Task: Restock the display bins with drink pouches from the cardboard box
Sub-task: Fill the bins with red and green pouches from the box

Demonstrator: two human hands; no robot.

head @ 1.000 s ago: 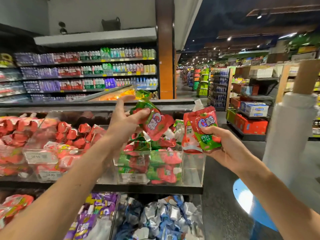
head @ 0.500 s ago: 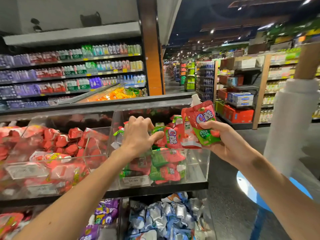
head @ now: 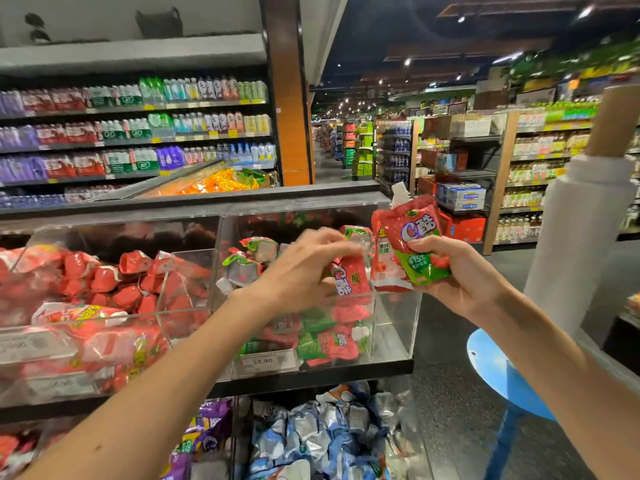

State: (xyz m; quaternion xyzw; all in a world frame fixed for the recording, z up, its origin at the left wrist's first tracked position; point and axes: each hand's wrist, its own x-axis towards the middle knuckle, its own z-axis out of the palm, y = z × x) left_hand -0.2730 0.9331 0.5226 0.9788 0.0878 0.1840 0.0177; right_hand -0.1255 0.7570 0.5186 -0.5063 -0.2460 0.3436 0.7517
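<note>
**One pouch going into the bin, more held ready**

The bin (head: 398, 327) is a clear, open-topped case on the shelf edge. It is partly filled, with bare floor showing at its right end, which is probably why the work sits toward that side. Touching the bin's left wall, the left bin (head: 104, 282) is heaped with plainer red packs, seemingly a different product. Inside the bin the pile (head: 311, 337) lies loose and jumbled, so pouches seem to be dropped in rather than faced up.

The left hand (head: 304, 268) reaches over the bin's middle with its fingers curled down. It pinches one pouch (head: 349, 282) just above the pile, and that pouch hangs with its logo turned on edge. The right hand (head: 457, 271) is just outside the bin's right wall, above the rim. It grips a stack (head: 412, 244) of at least two pouches upright, likely held close so the left hand has a short reach.

Each pouch is soft and glossy, red above with a purple-and-white logo, a green band below and a white spout at one top corner. They look slippery and floppy. A price tag (head: 264, 361) sits on the bin's front. The box is out of view.
</note>
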